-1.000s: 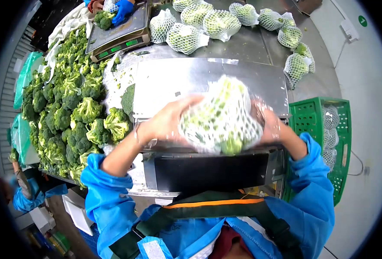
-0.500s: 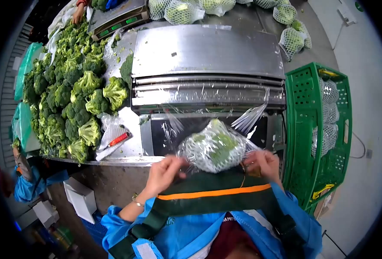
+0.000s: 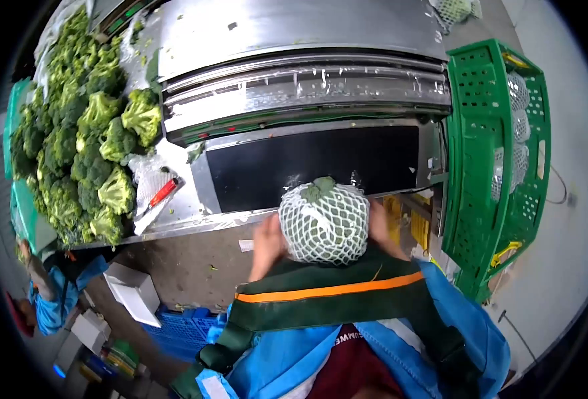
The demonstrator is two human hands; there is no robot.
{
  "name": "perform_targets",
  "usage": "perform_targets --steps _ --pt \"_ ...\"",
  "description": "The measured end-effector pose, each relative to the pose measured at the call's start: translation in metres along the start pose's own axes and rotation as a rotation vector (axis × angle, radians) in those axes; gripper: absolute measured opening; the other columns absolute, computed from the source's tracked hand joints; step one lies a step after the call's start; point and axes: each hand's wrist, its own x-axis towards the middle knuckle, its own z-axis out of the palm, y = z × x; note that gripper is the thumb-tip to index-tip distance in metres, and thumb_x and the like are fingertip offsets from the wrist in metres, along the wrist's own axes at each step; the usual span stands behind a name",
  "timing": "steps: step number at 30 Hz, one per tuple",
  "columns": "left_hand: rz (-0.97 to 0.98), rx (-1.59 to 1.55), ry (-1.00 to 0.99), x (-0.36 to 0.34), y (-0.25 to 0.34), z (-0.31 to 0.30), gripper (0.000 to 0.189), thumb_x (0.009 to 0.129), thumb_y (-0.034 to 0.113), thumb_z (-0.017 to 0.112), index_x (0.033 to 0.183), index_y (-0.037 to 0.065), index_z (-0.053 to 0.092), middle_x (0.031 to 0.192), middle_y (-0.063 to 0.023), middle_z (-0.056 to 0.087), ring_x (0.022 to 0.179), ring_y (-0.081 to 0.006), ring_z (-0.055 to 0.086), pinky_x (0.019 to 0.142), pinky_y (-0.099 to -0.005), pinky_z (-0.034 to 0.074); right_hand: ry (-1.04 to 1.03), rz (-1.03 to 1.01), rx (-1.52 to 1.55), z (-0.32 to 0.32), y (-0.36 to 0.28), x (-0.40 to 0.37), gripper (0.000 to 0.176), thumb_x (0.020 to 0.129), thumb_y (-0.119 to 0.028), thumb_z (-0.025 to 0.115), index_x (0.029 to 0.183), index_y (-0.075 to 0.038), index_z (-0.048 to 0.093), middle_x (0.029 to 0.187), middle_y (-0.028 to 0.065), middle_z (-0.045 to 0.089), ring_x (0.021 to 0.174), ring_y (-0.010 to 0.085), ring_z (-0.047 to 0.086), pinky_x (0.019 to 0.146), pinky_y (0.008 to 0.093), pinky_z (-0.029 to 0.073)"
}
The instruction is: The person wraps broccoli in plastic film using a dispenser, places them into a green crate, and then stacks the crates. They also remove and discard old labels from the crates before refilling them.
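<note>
A rounded green bundle in white foam netting and clear film [image 3: 325, 229] is held close to the body, in front of the dark apron. My left hand [image 3: 266, 243] presses against its left side, and my right hand [image 3: 381, 229] is at its right side; the fingers of both are partly hidden behind it. Beyond the bundle lies the black plate [image 3: 314, 165] of a metal wrapping machine [image 3: 304, 83] with long rollers. Wisps of clear film stick up at the bundle's top edge.
Broccoli heads [image 3: 74, 149] are heaped at the left, near a red-handled knife [image 3: 164, 191]. At the right stands a green crate [image 3: 470, 159] holding netted bundles. Another person's arm [image 3: 38, 272] shows at far left. A blue crate [image 3: 181, 332] is on the floor.
The bundle has been raised towards the body and turned, and its film now lies closer around it. My hands have moved to its sides. The view has shifted, showing the machine higher up.
</note>
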Motion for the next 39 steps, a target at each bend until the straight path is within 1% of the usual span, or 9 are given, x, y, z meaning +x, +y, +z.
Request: perform_targets --steps 7,10,12,14,18,23,27,30,39 --pt "0.474 0.035 -0.437 0.039 0.012 0.055 0.027 0.088 0.019 0.049 0.108 0.001 0.047 0.106 -0.0117 0.049 0.098 -0.0200 0.049 0.085 -0.0342 0.040 -0.833 0.157 0.844 -0.043 -0.124 -0.042 0.053 0.083 -0.027 0.055 0.124 -0.002 0.034 0.122 0.0111 0.043 0.109 0.0215 0.041 0.096 0.0356 0.031" --pt "0.668 0.008 -0.403 0.045 0.127 0.077 0.021 0.089 0.016 0.049 0.104 0.002 0.046 0.091 -0.0086 0.052 0.086 -0.0157 0.054 0.078 -0.0345 0.047 -0.607 0.054 1.376 -0.094 -0.173 -0.072 0.072 0.081 -0.033 0.059 0.136 -0.004 0.023 0.136 0.0097 0.035 0.123 0.0195 0.034 0.105 0.0353 0.024" --pt "0.801 0.029 -0.429 0.012 0.214 0.102 0.022 0.088 0.019 0.050 0.102 0.002 0.048 0.094 -0.0109 0.048 0.089 -0.0203 0.048 0.080 -0.0327 0.041 -0.216 -0.440 0.388 -0.121 -0.151 -0.059 0.072 0.079 -0.036 0.061 0.135 -0.005 0.029 0.135 0.0113 0.036 0.125 0.0197 0.033 0.105 0.0347 0.025" --pt "1.136 -0.018 -0.689 -0.012 0.304 0.114 0.036 0.081 0.016 0.061 0.112 0.005 0.049 0.107 -0.0144 0.046 0.096 -0.0240 0.045 0.081 -0.0314 0.038 -0.143 -0.446 0.571 -0.172 -0.172 -0.059 0.067 0.081 -0.035 0.060 0.133 -0.004 0.031 0.133 0.0111 0.039 0.122 0.0197 0.036 0.103 0.0345 0.027" --pt "1.546 0.961 -0.935 0.004 0.377 0.102 0.065 0.067 0.015 0.070 0.125 0.007 0.042 0.120 -0.0187 0.041 0.107 -0.0296 0.042 0.086 -0.0384 0.037 0.014 -0.319 0.831 -0.321 -0.179 -0.075 0.058 0.083 -0.033 0.058 0.130 -0.004 0.037 0.128 0.0109 0.045 0.116 0.0197 0.043 0.100 0.0342 0.033" --pt "0.650 0.647 -1.949 0.027 0.399 0.050 0.073 0.069 0.030 0.073 0.125 -0.001 0.038 0.121 -0.0228 0.041 0.112 -0.0360 0.043 0.090 -0.0407 0.039 0.201 0.234 1.039 -0.392 -0.063 -0.017 0.055 0.086 -0.040 0.051 0.126 -0.003 0.044 0.121 0.0112 0.052 0.108 0.0205 0.050 0.095 0.0322 0.038" --pt "0.757 0.390 -2.005 0.028 0.412 0.089 0.063 0.072 0.028 0.070 0.121 -0.002 0.042 0.116 -0.0215 0.045 0.108 -0.0329 0.046 0.088 -0.0389 0.041 0.637 0.331 0.627 -0.383 0.002 0.033 0.065 0.085 -0.052 0.048 0.122 0.000 0.048 0.118 0.0143 0.054 0.104 0.0245 0.052 0.093 0.0288 0.036" --pt "0.832 0.386 -2.062 0.034 0.426 0.100 0.056 0.075 0.026 0.068 0.117 -0.003 0.044 0.113 -0.0205 0.048 0.105 -0.0305 0.049 0.086 -0.0376 0.042 0.901 -0.136 -0.802 -0.378 -0.081 0.011 0.035 0.080 -0.027 0.059 0.105 -0.002 0.055 0.105 0.0168 0.053 0.098 0.0320 0.048 0.088 0.0371 0.037" --pt "0.499 0.410 -1.910 0.121 0.517 0.128 0.036 0.081 0.019 0.063 0.106 -0.004 0.051 0.095 -0.0142 0.060 0.084 -0.0234 0.060 0.073 -0.0316 0.048 0.698 -0.650 -1.002 -0.341 0.005 0.057 0.026 0.070 -0.016 0.059 0.094 -0.009 0.052 0.099 0.0115 0.049 0.101 0.0322 0.044 0.088 0.0443 0.034"
